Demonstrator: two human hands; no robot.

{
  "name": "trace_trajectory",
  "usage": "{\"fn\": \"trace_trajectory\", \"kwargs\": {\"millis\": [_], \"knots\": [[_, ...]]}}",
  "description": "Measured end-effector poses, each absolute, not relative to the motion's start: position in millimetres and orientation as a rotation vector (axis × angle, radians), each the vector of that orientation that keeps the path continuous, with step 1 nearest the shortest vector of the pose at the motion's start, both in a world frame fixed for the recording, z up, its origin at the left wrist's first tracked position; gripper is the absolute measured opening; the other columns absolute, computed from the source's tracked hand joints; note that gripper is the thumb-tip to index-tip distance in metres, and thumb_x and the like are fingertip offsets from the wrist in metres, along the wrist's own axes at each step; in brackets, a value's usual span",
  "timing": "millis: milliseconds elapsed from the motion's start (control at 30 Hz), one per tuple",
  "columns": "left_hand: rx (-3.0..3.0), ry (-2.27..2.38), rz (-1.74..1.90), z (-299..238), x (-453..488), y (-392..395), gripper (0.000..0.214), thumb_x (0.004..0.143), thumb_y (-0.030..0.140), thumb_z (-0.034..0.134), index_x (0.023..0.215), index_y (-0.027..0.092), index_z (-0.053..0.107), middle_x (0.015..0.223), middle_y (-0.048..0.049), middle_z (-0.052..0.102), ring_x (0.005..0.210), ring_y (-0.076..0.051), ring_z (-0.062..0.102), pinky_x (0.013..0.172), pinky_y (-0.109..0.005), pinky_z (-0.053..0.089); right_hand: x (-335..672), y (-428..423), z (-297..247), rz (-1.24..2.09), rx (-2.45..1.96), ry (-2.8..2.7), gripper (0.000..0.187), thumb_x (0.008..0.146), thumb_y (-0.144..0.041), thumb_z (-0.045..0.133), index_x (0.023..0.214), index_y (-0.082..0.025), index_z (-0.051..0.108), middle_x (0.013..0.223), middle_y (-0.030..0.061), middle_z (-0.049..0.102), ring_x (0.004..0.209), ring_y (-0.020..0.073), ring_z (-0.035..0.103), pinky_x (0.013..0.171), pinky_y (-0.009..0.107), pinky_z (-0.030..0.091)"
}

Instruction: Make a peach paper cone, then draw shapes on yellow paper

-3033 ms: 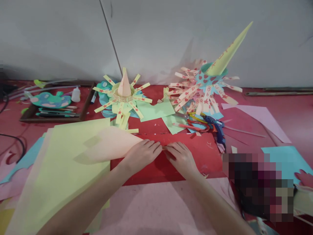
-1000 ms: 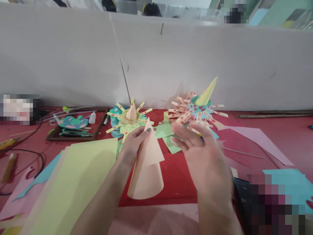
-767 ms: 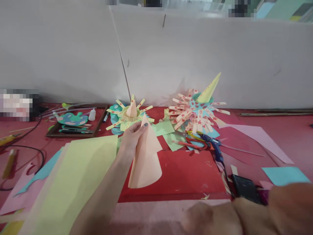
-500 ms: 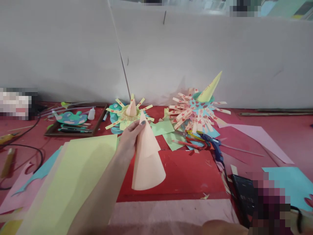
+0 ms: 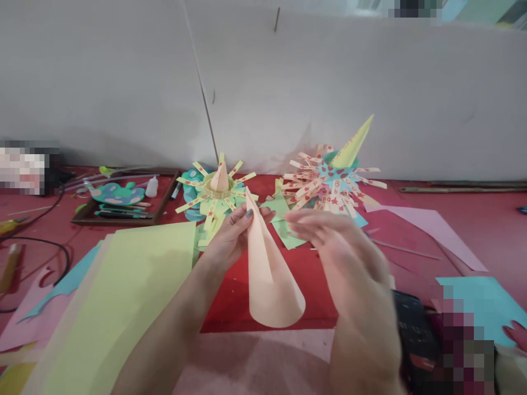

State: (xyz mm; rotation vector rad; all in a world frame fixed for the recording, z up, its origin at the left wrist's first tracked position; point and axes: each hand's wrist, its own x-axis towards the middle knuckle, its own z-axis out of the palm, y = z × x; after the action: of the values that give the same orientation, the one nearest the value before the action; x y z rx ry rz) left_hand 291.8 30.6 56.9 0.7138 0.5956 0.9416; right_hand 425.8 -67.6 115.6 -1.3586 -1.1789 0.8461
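My left hand pinches the peach paper cone near its tip, above the surface; my right hand hovers open beside it. A slack pinch could let the paper unroll.

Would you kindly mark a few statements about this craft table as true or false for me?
1. The left hand holds the paper cone near its tip. True.
2. The paper cone is held tip down. False: the tip points up and away, and the wide opening is lowest, toward the person.
3. The right hand grips a pair of scissors. False: it is open beside the cone and holds nothing.
4. A yellow-green sheet lies to the left of the cone. True.
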Motion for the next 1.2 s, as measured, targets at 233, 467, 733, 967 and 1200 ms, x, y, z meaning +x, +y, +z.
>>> {"fn": "trace_trajectory", "kwargs": {"millis": [233, 467, 733, 967, 1200], "knots": [[0.848, 0.632, 0.883, 55.4, 288.4, 32.1, 0.030, 0.061, 0.039, 0.071, 0.085, 0.023, 0.062, 0.089, -0.0032, 0.068, 0.084, -0.021, 0.064, 0.067, -0.029, 0.050, 425.3, -21.8, 81.3, 1.261, -1.178, -1.263, 0.033, 0.084, -0.045, 0.043, 0.097, -0.022, 0.063, 0.093, 0.0032, 0.064, 0.093, 0.0192, 0.057, 0.085, 0.032, 0.041], [0.853, 0.580, 0.844, 56.7, 288.5, 33.8, 0.030, 0.067, 0.036, 0.067, 0.093, 0.023, 0.062, 0.091, -0.0047, 0.068, 0.081, -0.020, 0.064, 0.062, -0.027, 0.049, 416.7, -21.6, 81.7, 1.517, -1.053, -1.152, 0.033, 0.077, -0.039, 0.057, 0.106, -0.023, 0.060, 0.104, 0.0020, 0.062, 0.093, 0.0169, 0.057, 0.083, 0.028, 0.042], [0.908, 0.712, 0.872, 62.9, 289.1, 29.6, 0.033, 0.067, 0.040, 0.065, 0.094, 0.020, 0.064, 0.090, -0.0058, 0.069, 0.075, -0.018, 0.063, 0.062, -0.026, 0.048, 416.4, -21.4, 80.4, 1.483, -1.187, -1.082, 0.034, 0.075, -0.041, 0.056, 0.102, -0.021, 0.063, 0.094, 0.0027, 0.066, 0.084, 0.0178, 0.059, 0.078, 0.029, 0.043], [1.123, 0.921, 0.964, 71.1, 289.0, 23.6, 0.037, 0.068, 0.045, 0.062, 0.095, 0.020, 0.065, 0.089, -0.0045, 0.069, 0.072, -0.017, 0.061, 0.053, -0.022, 0.044, 418.1, -21.2, 77.7, 1.507, -1.201, -1.140, 0.033, 0.076, -0.044, 0.055, 0.098, -0.022, 0.063, 0.086, 0.0029, 0.065, 0.083, 0.0185, 0.058, 0.072, 0.029, 0.043], [1.291, 0.984, 1.004, 77.7, 287.5, 22.1, 0.029, 0.073, 0.039, 0.059, 0.092, 0.020, 0.068, 0.086, -0.0044, 0.070, 0.082, -0.020, 0.061, 0.069, -0.025, 0.047, 416.6, -20.7, 74.9, 1.395, -1.321, -1.246, 0.034, 0.078, -0.047, 0.050, 0.088, -0.018, 0.063, 0.069, 0.0013, 0.059, 0.068, 0.0163, 0.054, 0.064, 0.028, 0.042]]}}
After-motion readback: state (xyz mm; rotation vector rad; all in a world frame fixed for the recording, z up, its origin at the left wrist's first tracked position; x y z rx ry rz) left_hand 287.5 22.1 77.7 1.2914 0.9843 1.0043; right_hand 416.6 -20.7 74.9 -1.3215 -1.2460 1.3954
